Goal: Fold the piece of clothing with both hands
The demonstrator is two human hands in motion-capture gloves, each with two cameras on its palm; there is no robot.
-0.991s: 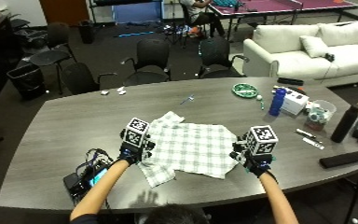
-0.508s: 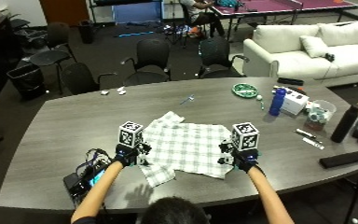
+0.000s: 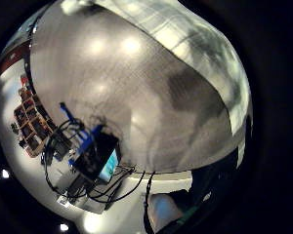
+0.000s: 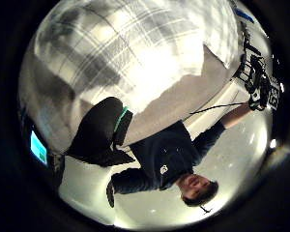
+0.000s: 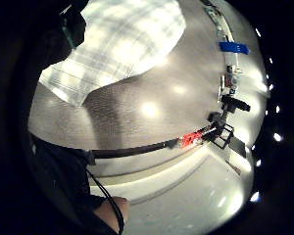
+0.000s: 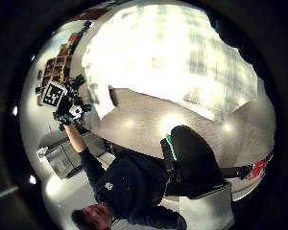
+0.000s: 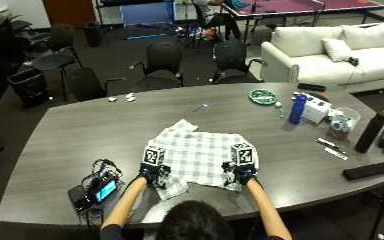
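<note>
Grey and broad, the bench (image 7: 59, 150) is standing in an office lounge, with black chairs and a white sofa (image 7: 325, 47) on its far side. A person seated at the near edge is working on a green-and-white checked shirt (image 7: 202, 155), which is lying spread near the middle of the near half of the bench. The left hand (image 7: 153, 175) is resting at the shirt's near left corner and the right hand (image 7: 238, 174) at its near right corner, both on the hem nearest the person. Whether the fingers of either hand are pinching the cloth or lying flat on it cannot be told from any view. A small device with a lit screen (image 7: 102, 189) and trailing cables is sitting just left of the left hand. A blue bottle (image 7: 298, 108) and a black bottle (image 7: 370, 131) are standing well to the right. The shirt looks light, soft and limp, likely to sag and wrinkle when lifted, so taking it by the two near corners at once should be keeping the edge straight.
</note>
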